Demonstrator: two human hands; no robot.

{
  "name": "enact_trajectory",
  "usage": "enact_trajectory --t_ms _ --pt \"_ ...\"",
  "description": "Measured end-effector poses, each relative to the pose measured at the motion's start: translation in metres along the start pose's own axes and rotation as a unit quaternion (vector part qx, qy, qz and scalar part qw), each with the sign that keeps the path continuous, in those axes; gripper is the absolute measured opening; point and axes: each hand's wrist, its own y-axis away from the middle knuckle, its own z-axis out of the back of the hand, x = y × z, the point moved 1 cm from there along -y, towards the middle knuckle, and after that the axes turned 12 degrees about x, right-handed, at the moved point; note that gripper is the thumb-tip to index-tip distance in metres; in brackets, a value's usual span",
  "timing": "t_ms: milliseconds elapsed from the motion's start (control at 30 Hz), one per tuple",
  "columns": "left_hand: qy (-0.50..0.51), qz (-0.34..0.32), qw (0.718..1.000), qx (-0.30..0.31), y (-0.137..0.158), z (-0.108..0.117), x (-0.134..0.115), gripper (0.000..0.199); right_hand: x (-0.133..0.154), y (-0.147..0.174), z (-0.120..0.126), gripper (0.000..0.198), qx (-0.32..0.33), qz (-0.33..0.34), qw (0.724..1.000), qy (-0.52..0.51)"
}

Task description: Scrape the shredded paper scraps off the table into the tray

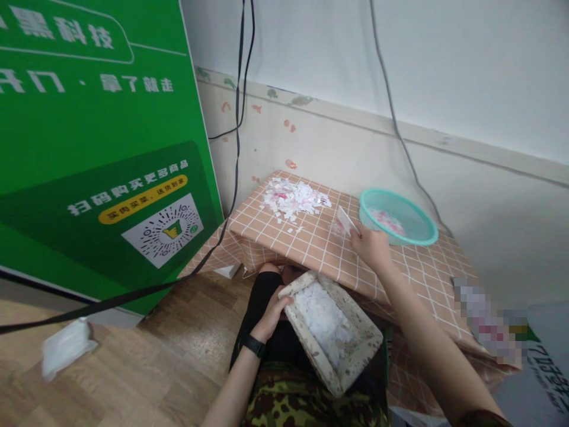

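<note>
My left hand (pixel 272 314) is closed on the upper left rim of a worn, off-white rectangular tray (pixel 362 356), which is tilted over my lap. White flakes or paper scraps (pixel 323 314) lie inside it. My right hand (pixel 372 246), over the table, pinches a flat white card-like piece (pixel 347 221). Just left of that piece is a small patch of pinkish scraps (pixel 338 227) on the cloth. Beyond my right hand stands a turquoise plastic basket (pixel 424 237) with pink and white scraps in it.
A brown checked cloth covers the table (pixel 311 249); a heap of white and pink scraps (pixel 293 198) lies at its far left. A green cabinet (pixel 106 130) stands left, with a black strap (pixel 213 252) hanging in front. A white packet (pixel 66 347) lies on the floor.
</note>
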Motion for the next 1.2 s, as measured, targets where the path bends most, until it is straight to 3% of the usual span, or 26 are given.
enact_trajectory --t_ms 167,267,367,533,800,900,1033,1200 --pt "0.007 0.007 1.000 -0.002 0.002 -0.001 -0.001 0.028 0.005 0.003 0.010 0.037 -0.046 -0.010 0.997 -0.054" --pt "0.009 0.007 1.000 -0.004 0.002 -0.004 -0.005 0.027 0.016 0.008 0.016 0.040 -0.067 0.030 0.987 -0.142" --pt "0.013 0.011 1.000 -0.011 0.003 -0.008 -0.011 0.028 0.033 0.012 0.016 0.040 -0.044 0.080 0.973 -0.214" --pt "0.019 0.011 1.000 -0.018 0.005 -0.011 -0.016 0.029 0.052 0.010 0.012 0.033 -0.027 0.098 0.974 -0.201" --pt "0.006 -0.006 1.000 -0.028 0.007 -0.013 -0.021 0.029 0.057 0.005 0.013 0.031 -0.006 0.106 0.971 -0.215" --pt "-0.015 -0.019 0.998 -0.053 0.013 -0.017 -0.025 0.026 0.062 0.001 0.013 0.033 -0.013 0.098 0.971 -0.219" --pt "-0.055 -0.044 0.989 -0.131 0.025 -0.015 -0.028 0.020 0.067 -0.004 0.011 0.032 0.006 0.119 0.969 -0.219" --pt "-0.041 -0.052 0.978 -0.199 0.035 -0.003 -0.043 0.028 0.058 -0.009 0.016 0.032 0.003 0.111 0.970 -0.214"
